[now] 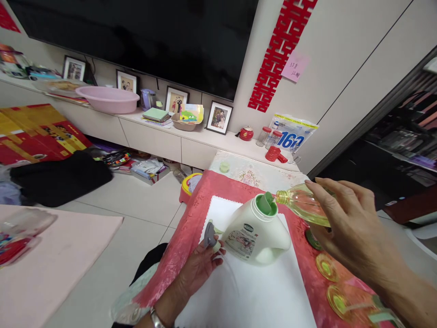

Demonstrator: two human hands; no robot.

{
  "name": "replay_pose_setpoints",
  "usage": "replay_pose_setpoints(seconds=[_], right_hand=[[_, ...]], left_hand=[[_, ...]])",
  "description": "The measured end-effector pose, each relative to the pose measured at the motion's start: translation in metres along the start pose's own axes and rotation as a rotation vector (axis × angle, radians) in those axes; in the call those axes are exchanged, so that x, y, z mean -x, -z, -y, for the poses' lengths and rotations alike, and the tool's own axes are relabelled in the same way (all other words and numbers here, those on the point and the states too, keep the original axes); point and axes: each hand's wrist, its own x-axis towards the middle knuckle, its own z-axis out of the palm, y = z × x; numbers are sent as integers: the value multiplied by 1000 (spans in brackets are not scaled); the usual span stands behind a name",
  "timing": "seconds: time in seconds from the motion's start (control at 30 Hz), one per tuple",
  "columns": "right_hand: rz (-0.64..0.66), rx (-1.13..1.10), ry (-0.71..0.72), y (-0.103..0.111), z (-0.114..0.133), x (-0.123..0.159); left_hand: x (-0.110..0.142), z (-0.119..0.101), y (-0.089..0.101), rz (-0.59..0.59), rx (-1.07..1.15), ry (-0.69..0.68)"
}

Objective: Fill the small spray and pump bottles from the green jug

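My right hand [355, 223] is wrapped round a clear yellow bottle [303, 201], tipped on its side. The bottle's mouth is at the green pouring spout [266, 205] of a pale green detergent jug [268, 241], which stands uncapped. Between the fingers of my left hand [196, 269] is a grey spray trigger head [209, 236] with a pale collar and a thin clear tube hanging from it. This hand is just left of the jug's base. Under the jug lies a white sheet [269, 296] on a red tablecloth [167, 282].
A light green cap [224, 167] sits at the table's far end. Yellow glass pieces [327, 267] lie along the right edge. Behind is a low cabinet [150, 134] with framed photos, a pink basin [108, 99] and jars [263, 135]. A pink-topped surface [71, 259] is at left.
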Motion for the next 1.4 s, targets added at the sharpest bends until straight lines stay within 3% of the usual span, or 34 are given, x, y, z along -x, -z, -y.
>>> replay_pose_setpoints(seconds=[0.4, 1.4], right_hand=[[3, 55, 26, 0, -5, 0], [12, 155, 102, 10, -7, -13]], left_hand=[[-4, 4, 7, 17, -3, -9], [-4, 4, 4, -18, -2, 2]])
